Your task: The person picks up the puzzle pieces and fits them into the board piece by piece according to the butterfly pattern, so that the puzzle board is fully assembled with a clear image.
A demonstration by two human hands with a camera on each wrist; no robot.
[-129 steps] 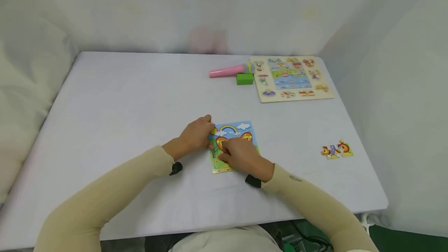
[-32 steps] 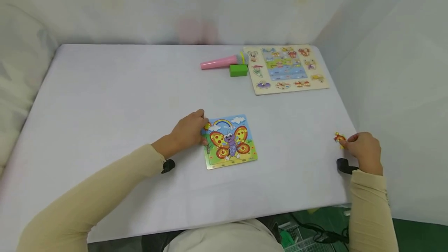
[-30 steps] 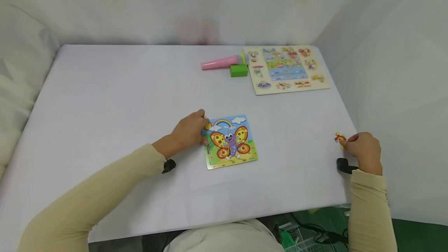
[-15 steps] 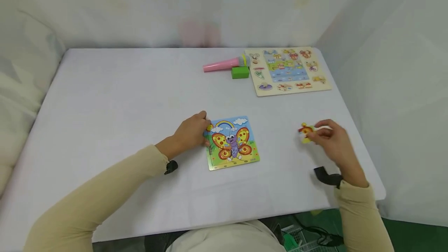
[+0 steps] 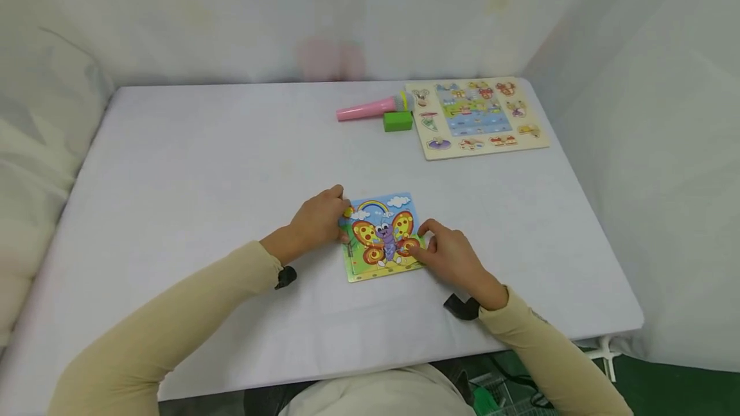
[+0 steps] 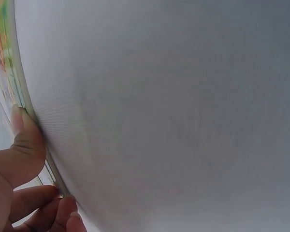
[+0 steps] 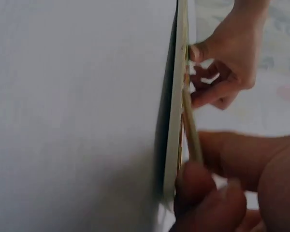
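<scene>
A butterfly jigsaw puzzle [image 5: 384, 237] lies on the white table in front of the body. My left hand [image 5: 317, 223] holds its left side, thumb against the near part of the edge and fingers at the far left corner. In the left wrist view, the thumb [image 6: 26, 140] presses the board's rim and the fingers curl at its edge. Over the lower right of the picture, my right hand [image 5: 453, 255] pinches a puzzle piece. Seen edge-on in the right wrist view, that piece [image 7: 192, 130] is thin and tilted against the board's face; the fingertips hide part of it.
At the back right lies a wooden peg puzzle board [image 5: 485, 153] with several small pictures. A pink toy microphone [image 5: 367, 110] and a green block [image 5: 397, 122] sit beside its left edge. The table's front edge runs close to the body.
My right hand has picked up the puzzle piece from the right side of the table and carried it left to the butterfly puzzle. The left hand has stayed at the board's left side.
</scene>
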